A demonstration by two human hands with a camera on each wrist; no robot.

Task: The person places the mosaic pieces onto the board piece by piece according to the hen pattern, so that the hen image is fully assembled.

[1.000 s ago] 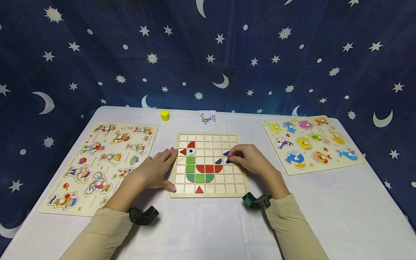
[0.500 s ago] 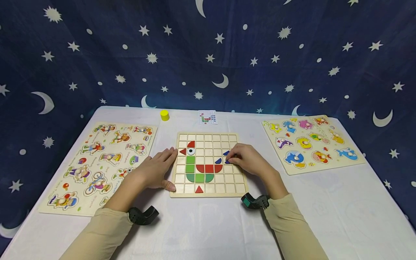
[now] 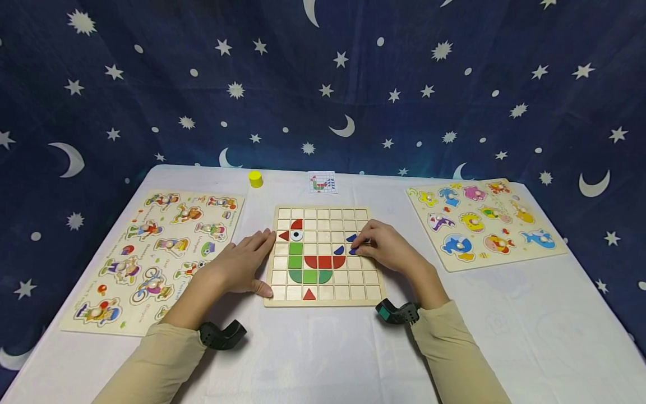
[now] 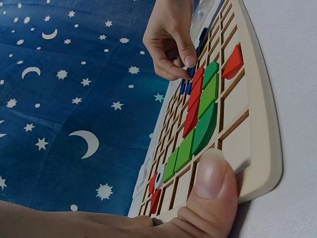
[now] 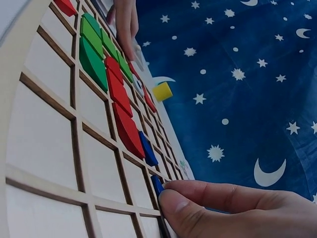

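- The left hand (image 3: 242,266) lies flat with straight fingers against the left edge of the grid board (image 3: 325,300), thumb at its near corner, holding nothing.
- The right hand (image 3: 386,247) curls over the board's right side and pinches a small blue piece (image 3: 353,251) in a grid cell, just right of another blue piece (image 3: 339,250).
- The right wrist view shows thumb and fingertip closed on that blue piece (image 5: 156,184); the head view half hides it.
- Farther back stand a yellow block (image 3: 255,179) and a pattern card (image 3: 322,183).
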